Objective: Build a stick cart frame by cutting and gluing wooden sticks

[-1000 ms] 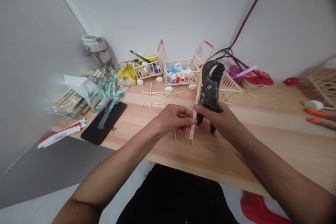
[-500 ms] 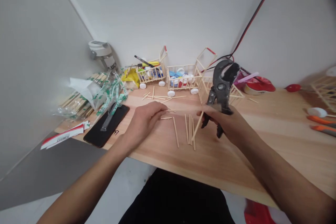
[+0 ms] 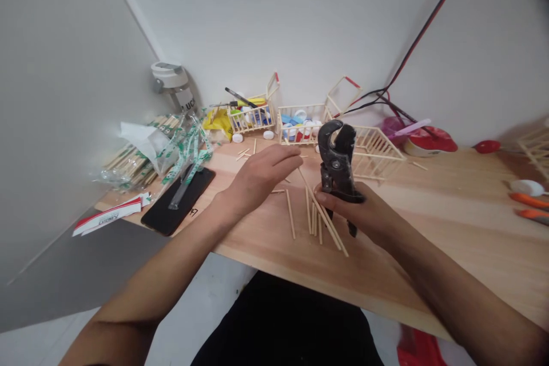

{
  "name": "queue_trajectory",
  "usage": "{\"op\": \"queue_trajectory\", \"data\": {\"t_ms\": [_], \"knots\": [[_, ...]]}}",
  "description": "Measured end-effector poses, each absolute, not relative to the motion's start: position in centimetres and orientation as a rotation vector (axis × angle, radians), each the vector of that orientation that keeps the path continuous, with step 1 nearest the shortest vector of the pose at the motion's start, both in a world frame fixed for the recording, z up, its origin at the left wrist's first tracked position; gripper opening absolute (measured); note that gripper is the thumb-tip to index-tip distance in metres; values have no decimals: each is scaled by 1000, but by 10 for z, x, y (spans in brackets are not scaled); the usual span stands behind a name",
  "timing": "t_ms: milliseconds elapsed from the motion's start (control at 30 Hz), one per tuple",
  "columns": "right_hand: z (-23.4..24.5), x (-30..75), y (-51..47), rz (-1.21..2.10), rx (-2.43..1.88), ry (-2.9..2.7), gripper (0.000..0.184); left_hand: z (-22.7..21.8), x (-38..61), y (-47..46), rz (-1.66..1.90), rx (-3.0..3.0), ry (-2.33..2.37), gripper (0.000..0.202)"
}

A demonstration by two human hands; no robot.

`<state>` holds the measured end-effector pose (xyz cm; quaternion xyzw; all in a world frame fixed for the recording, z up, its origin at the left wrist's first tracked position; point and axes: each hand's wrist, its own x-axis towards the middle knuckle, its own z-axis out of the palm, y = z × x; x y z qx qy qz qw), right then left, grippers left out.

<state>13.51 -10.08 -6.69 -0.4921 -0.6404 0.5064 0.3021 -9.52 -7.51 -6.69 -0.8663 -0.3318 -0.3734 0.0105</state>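
Observation:
My right hand (image 3: 364, 214) grips the handles of black cutting pliers (image 3: 337, 163), held upright with the jaws up. A long wooden stick (image 3: 323, 214) runs slanted beside that hand; whether it is held I cannot tell. My left hand (image 3: 261, 174) reaches forward over the wooden table (image 3: 429, 229), fingers stretched out and apart, holding nothing, close to loose sticks near the small stick carts. Several short wooden sticks (image 3: 309, 218) lie on the table between my hands.
Two stick carts with bottle caps (image 3: 300, 123) and a flat stick frame (image 3: 377, 148) stand at the back. A black phone (image 3: 178, 201), packets of chopsticks (image 3: 150, 151), a red lid (image 3: 426, 140), cables and orange-handled tools (image 3: 529, 206) lie around.
My left hand let go of the stick bundle and moved forward toward the carts. The sticks now lie on the table. The pliers shifted slightly left and lower.

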Motion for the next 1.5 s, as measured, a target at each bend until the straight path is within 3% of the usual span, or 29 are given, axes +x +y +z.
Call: {"op": "queue_trajectory", "data": {"t_ms": [333,467,567,667,867,1067,1233,1500], "knots": [[-66,134,-103,1397,-1292,-1682,28,-71,-74,-73,-1339,-2761,-966,27],[-66,136,-101,1266,-1299,-1638,33,-62,-64,-90,-1654,-2567,-1544,20],[-69,138,-99,1182,-1324,-1587,36,-58,-57,-106,-1704,-2917,-2134,27],[-71,137,-99,1133,-1344,-1559,36,-64,-48,-113,-1737,-3277,-2420,36],[-71,131,-101,1107,-1330,-1577,32,-81,-40,-105,-1951,-3303,-2329,30],[-70,136,-97,1058,-1291,-1527,32,-69,-47,-88,-1851,-3006,-2130,9],[-71,141,-91,1054,-1301,-1411,29,-68,-52,-77,-1765,-2808,-2048,11],[-69,135,-94,1037,-1303,-1501,31,-69,-46,-86,-1991,-3058,-2122,11]]}}
